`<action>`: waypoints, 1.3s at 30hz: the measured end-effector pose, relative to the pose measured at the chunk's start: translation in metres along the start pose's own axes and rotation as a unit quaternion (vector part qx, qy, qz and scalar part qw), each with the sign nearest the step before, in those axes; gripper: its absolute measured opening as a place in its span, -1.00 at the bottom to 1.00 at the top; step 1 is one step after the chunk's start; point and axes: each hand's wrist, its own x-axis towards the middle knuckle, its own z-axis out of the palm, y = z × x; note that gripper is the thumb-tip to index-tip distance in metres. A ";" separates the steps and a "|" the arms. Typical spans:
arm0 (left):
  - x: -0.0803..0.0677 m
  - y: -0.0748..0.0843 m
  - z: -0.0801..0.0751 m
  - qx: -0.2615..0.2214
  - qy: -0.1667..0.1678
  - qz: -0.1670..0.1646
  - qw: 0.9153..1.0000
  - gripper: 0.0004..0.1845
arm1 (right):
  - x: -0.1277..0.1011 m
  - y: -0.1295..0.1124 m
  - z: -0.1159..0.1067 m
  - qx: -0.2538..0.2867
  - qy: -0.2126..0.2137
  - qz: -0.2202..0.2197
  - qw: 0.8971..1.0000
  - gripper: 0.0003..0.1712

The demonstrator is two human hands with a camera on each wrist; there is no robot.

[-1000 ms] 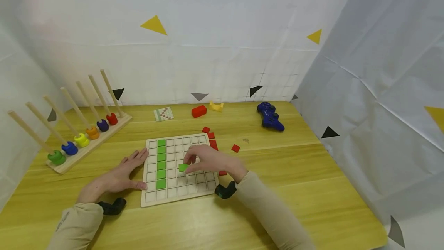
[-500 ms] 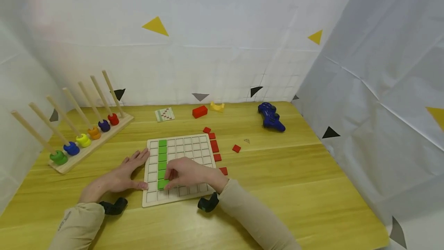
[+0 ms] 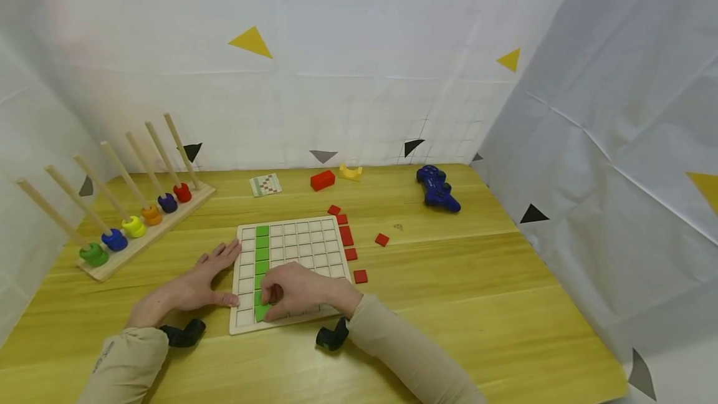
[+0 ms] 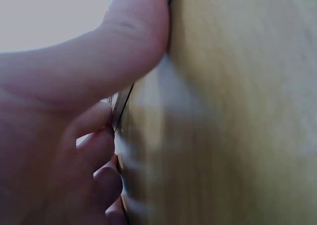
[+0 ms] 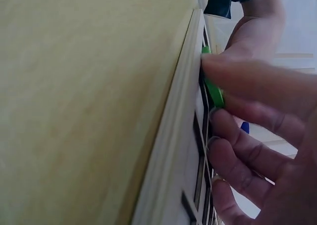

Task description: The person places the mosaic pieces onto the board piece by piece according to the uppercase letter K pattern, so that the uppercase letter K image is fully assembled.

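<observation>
A wooden grid board (image 3: 308, 247) lies on the table, with a column of green square tiles (image 3: 262, 254) in its second column from the left. My right hand (image 3: 297, 288) pinches a green tile (image 3: 261, 313) at the near end of that column, and the tile (image 5: 214, 92) shows slightly tilted between thumb and finger in the right wrist view. Against the board's left edge rests my left hand (image 3: 193, 285), its fingers spread and its thumb touching the rim. The left wrist view shows that thumb (image 4: 124, 41) close up.
Several red tiles (image 3: 346, 235) lie along the board's right side. A wooden peg stand (image 3: 148, 232) with coloured rings is at the left. Behind the board are a pattern card (image 3: 265, 185), a red block (image 3: 322, 180) and a yellow arch (image 3: 350, 173). A blue game controller (image 3: 437, 187) lies at back right.
My right hand has carried the green tile left from above the board's middle to the near end of the green column. The left hand has stayed at the edge.
</observation>
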 end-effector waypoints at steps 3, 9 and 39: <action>0.000 -0.001 0.000 0.000 0.000 -0.002 1.000 0.13 | 0.001 0.000 0.000 -0.005 0.002 -0.008 1.000 -0.77; 0.000 -0.003 0.000 0.003 0.000 -0.001 1.000 0.14 | 0.001 -0.003 0.000 -0.004 0.008 -0.005 1.000 -0.78; -0.001 -0.003 0.001 0.000 0.000 -0.003 1.000 0.14 | -0.001 -0.002 0.003 0.039 -0.009 0.025 0.999 -0.80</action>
